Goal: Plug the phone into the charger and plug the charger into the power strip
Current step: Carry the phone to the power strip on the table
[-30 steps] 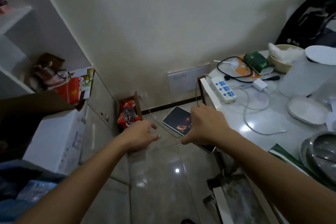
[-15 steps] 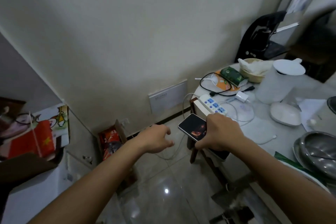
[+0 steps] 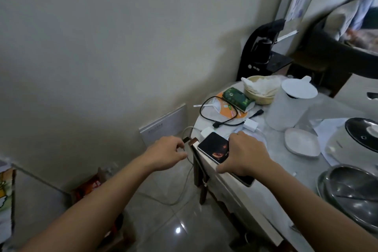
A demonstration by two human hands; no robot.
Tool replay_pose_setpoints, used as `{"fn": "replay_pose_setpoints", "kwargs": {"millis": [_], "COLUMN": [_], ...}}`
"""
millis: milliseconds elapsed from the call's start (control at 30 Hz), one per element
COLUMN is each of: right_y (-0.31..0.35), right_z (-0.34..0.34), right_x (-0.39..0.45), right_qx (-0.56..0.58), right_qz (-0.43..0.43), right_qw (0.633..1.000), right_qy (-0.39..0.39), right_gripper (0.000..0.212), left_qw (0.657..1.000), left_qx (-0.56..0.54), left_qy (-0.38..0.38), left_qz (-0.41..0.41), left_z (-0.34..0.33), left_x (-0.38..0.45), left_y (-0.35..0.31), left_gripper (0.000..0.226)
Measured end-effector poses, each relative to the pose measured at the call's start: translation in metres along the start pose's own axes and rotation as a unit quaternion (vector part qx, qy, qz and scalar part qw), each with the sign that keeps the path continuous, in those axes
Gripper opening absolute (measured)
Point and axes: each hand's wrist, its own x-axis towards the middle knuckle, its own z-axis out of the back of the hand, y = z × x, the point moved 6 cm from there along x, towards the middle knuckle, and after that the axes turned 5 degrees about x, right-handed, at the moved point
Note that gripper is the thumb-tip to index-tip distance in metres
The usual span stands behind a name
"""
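Marble-look tabletop [image 3: 272,161] is carrying everything. Right hand [image 3: 248,154] is gripping the dark-screened phone [image 3: 213,146] at the near edge, partly covering the white power strip [image 3: 205,132]. Left hand [image 3: 165,154] is curling beside a hanging cord [image 3: 190,178]; whether it is touching is unclear. White charger [image 3: 251,125] is lying just beyond. Likely next: picking up its cable end and lining it up with the phone's port.

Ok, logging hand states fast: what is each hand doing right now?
Left hand: fingers curled beside the white cable; grip cannot be told.
Right hand: holding the phone.
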Motion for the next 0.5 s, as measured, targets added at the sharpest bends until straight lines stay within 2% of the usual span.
{"fn": "replay_pose_setpoints", "kwargs": {"millis": [267,500], "right_y": [-0.060,-0.100], "right_z": [0.004,-0.001], "right_x": [0.045,0.061], "right_qx": [0.025,0.033], "right_qz": [-0.057,-0.161], "right_qw": [0.998,0.986], "right_qy": [-0.004,0.000], "right_gripper": [0.058,0.060], "left_qw": [0.997,0.985], "left_qx": [0.032,0.056], "left_qy": [0.048,0.104], "left_qz": [-0.054,-0.122], "left_z": [0.009,-0.002], "left_x": [0.092,0.160], "left_y": [-0.037,-0.064], "left_gripper": [0.033,0.046]}}
